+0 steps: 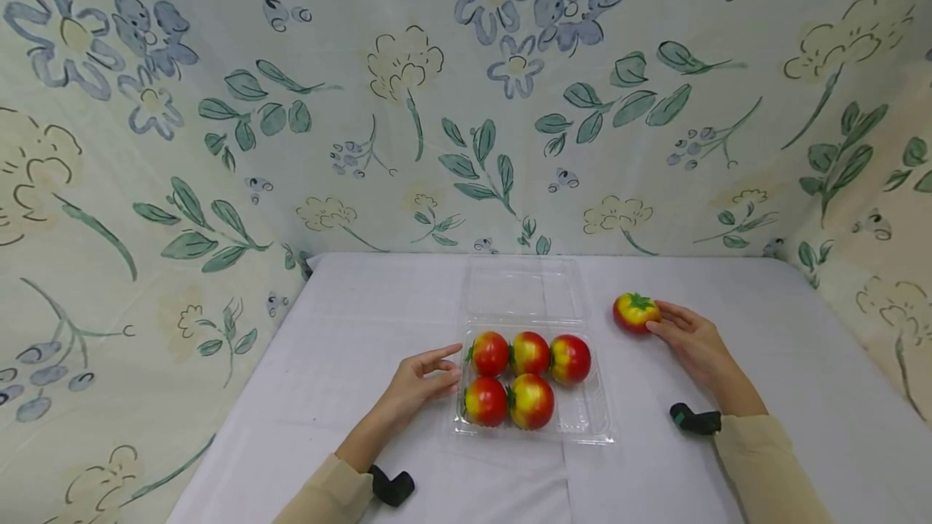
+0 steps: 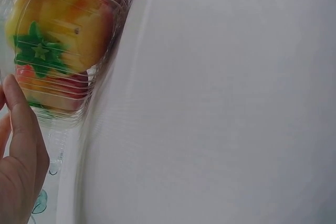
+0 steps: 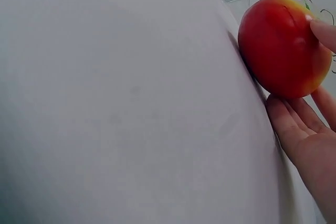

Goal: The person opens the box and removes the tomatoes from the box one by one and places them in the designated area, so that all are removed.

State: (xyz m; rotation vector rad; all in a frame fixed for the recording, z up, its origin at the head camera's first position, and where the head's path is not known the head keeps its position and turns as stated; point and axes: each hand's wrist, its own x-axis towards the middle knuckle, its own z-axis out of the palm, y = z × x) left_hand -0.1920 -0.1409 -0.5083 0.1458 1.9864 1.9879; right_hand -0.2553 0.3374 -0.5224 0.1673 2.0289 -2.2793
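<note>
A clear plastic clamshell box [image 1: 582, 415] lies on the table with its lid [image 1: 520, 289] folded back. Several red and yellow tomatoes [image 1: 531, 401] with green star-shaped tops sit in it in two rows; the front right spot holds none. At the box's left side is my left hand [image 1: 417, 382], its fingers loosely bent and the fingertips at the box wall. Right of the box, my right hand [image 1: 695, 350] holds a single tomato [image 1: 632, 312] between thumb and fingers. In the right wrist view this tomato [image 3: 281, 48] is at the cloth, the thumb on its upper side.
A white cloth [image 1: 349, 322] covers the table. Behind it and at both sides hangs a flowered curtain [image 1: 408, 184]. Each wrist carries a black strap-on device [image 1: 393, 489], close above the cloth.
</note>
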